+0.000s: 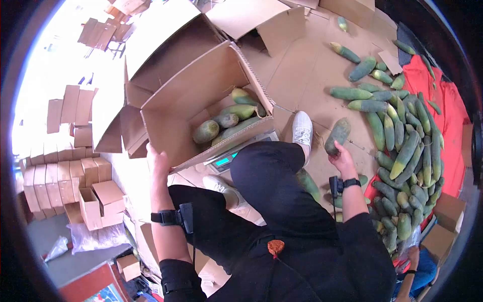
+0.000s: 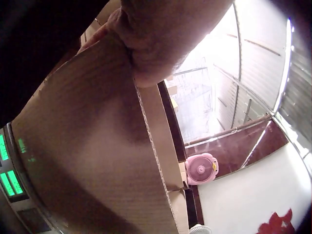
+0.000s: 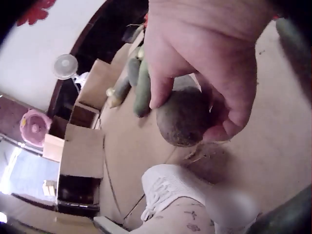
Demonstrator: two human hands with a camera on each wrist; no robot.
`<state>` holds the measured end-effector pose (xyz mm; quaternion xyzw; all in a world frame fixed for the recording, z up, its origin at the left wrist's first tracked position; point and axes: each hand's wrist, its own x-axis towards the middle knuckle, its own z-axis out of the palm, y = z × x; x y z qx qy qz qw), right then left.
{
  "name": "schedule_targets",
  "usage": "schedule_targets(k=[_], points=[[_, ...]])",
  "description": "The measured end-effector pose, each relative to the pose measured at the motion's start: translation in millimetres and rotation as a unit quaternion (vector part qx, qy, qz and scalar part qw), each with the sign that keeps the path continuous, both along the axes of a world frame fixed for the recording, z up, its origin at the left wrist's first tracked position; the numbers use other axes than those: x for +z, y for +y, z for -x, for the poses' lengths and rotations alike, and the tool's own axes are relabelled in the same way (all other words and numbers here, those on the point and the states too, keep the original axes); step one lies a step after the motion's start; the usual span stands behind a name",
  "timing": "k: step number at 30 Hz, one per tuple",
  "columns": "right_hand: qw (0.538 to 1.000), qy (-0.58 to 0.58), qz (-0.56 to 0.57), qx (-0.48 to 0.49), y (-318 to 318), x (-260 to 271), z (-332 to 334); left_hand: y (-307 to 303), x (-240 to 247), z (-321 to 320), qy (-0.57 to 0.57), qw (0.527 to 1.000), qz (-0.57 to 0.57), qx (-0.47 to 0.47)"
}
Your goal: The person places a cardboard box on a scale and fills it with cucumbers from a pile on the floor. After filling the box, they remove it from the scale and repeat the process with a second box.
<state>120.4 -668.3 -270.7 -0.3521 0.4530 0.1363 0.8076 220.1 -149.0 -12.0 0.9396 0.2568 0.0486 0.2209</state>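
Observation:
My right hand [image 1: 343,160] grips a thick green radish [image 1: 337,133] by its near end, above the cardboard-covered floor beside my white shoe. In the right wrist view, the thumb and fingers curl round its dark, rounded end [image 3: 181,124]. My left hand [image 1: 159,161] holds the near left corner of an open cardboard box [image 1: 176,116], fingers over its edge. Several green radishes [image 1: 206,132] lie inside at the box's right side. Under the box sits a scale [image 1: 221,162] with lit green digits; the left wrist view shows its display [image 2: 10,183] beside the box wall [image 2: 97,131].
A large pile of green radishes [image 1: 402,156] spreads over a red cloth [image 1: 455,171] on the right. Another open box [image 1: 166,48] stands behind mine. Stacked cartons [image 1: 48,186] are at the left. Another person's hand [image 1: 413,256] is at the lower right.

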Motion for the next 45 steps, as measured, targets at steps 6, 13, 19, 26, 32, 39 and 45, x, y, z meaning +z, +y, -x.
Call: schedule_targets(k=[6, 13, 19, 26, 32, 39, 45], points=[[0.972, -0.145, 0.126, 0.133, 34, 145, -22, 16, -14, -2, -0.002, 0.999, -0.026, -0.021], [0.792, -0.411, 0.312, 0.327, 77, 272, -90, 17, -13, -3, 0.010, 0.999, -0.040, -0.017], [0.675, -0.477, 0.262, 0.498, 159, 322, -161, 26, -22, -5, 0.024, 0.996, -0.078, -0.021], [0.518, -0.507, 0.461, 0.512, 271, 289, -202, 31, -27, -7, -0.012, 0.999, -0.046, -0.026], [0.692, -0.541, 0.325, 0.352, 188, 282, -179, 39, -27, -6, -0.004, 0.999, 0.044, -0.025], [0.804, -0.247, 0.495, 0.216, 2, 148, -98, 17, -14, -3, 0.029, 0.999, -0.018, -0.018], [0.818, 0.156, 0.418, 0.363, -42, 37, 43, 31, -22, -7, 0.025, 0.999, -0.030, -0.021]])
